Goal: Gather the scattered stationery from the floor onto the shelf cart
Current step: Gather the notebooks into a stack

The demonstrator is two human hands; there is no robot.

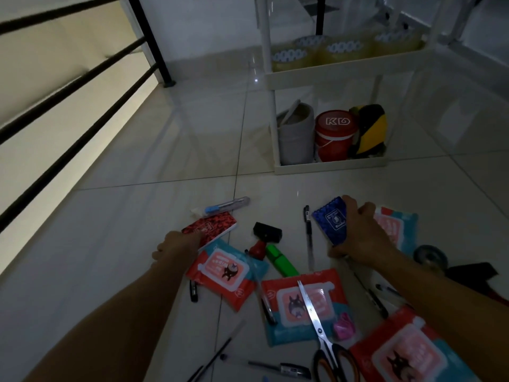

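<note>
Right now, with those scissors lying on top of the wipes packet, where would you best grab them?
Probably by the handle loops. The scissors lie closed, blades pointing away across the wipes packet, with the black and orange loops nearest the person, off the packet's near edge. Come from the near side, fingers around the loops, away from the tip.

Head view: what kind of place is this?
Likely indoors in a home, perhaps an upper landing: glossy tiled floor, black metal railing on the left, and a white shelf cart with tape rolls.
</note>
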